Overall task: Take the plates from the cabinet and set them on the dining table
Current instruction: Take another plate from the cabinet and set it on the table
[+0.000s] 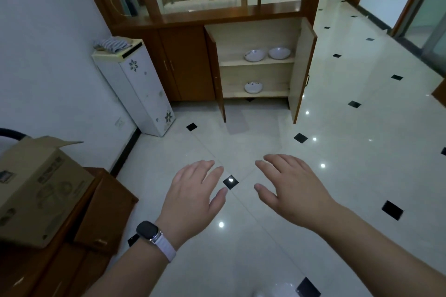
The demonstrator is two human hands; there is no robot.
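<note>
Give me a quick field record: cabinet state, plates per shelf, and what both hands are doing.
cabinet: brown wooden cabinet, both doors swung open
plates_upper: two white shallow plates side by side on the upper shelf, left plate and right plate
plates_lower: third white plate, left part of the lower shelf
left_hand: left hand open, empty, over the glossy tiled floor
right_hand: right hand open, empty
progress: no plate picked up yet
</note>
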